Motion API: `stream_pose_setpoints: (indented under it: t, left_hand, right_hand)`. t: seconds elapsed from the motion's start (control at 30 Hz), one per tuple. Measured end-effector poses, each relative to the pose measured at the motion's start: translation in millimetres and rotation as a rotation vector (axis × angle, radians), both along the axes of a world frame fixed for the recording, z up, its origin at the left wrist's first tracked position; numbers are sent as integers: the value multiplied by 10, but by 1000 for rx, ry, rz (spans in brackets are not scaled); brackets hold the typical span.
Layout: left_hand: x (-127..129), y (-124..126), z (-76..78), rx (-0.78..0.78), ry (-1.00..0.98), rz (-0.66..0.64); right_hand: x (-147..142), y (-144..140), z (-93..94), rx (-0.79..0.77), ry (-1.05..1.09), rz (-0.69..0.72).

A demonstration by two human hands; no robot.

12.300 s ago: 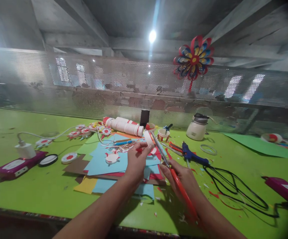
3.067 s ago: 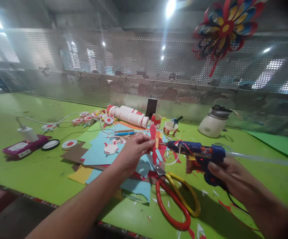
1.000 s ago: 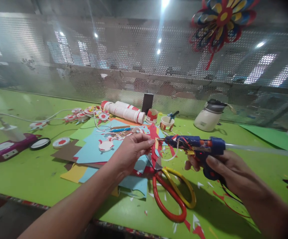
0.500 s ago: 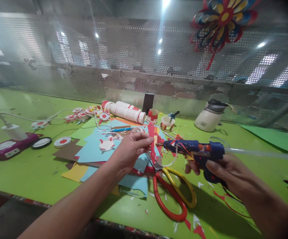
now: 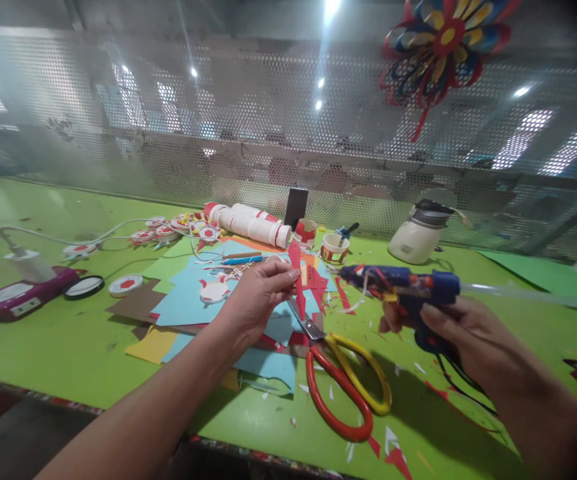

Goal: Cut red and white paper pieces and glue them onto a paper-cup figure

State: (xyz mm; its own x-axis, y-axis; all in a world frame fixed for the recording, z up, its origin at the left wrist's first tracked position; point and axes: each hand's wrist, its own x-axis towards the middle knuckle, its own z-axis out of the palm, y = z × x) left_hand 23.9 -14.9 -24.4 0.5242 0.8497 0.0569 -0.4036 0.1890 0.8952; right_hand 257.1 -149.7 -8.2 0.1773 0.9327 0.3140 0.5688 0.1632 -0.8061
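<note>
Between the thumb and fingers of my left hand (image 5: 267, 288) is a narrow red paper strip (image 5: 296, 261), held upright above the pile of coloured paper. My right hand (image 5: 461, 333) grips a blue hot glue gun (image 5: 403, 283), its nozzle aimed left and a clear glue stick (image 5: 513, 291) poking out of its back. A gap separates the nozzle from the strip. Below both hands lie large scissors (image 5: 341, 387) with one red and one yellow handle, blades partly over the paper. A white paper disc (image 5: 214, 291) with red pieces rests on blue paper (image 5: 188, 303).
White paper cup stacks (image 5: 248, 225) lie at the back, near a dark phone (image 5: 296, 208) and a cut cup (image 5: 335, 248). A white jug (image 5: 415, 233) stands back right. At left are a purple power strip (image 5: 23, 290), a tape roll (image 5: 125, 285) and several decorated discs (image 5: 166, 232).
My right hand has drawn the glue gun to the right, away from the red strip. My left hand has shifted slightly left with the strip.
</note>
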Motion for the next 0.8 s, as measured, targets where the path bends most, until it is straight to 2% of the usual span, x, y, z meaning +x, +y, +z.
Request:
stream_pose_setpoints:
  t: [0.07,0.17,0.2,0.43,0.63,0.73,0.8]
  left_hand:
    - [4,1,-9,4,2,1]
    - [9,-2,-22,6,14,-6]
    - [10,-3,-24,6,12,-7]
    - [6,8,-26,5,-25,-3]
    - [27,-23,-31,-2,-14,-15]
    - [50,-37,-52,0,8,-23]
    - [71,-37,-85,10,25,-30]
  right_hand:
    - [111,65,-19,-47,-31,-71]
    - [311,212,-77,-108,-154,-265]
    - [380,264,-106,-140,-213,-283]
    - [682,518,-373,-241,-742,-333]
    - [735,578,-520,-254,-842,-307]
    - [694,544,-479,-214,-846,-322]
    - [580,509,-385,-165,-838,-344]
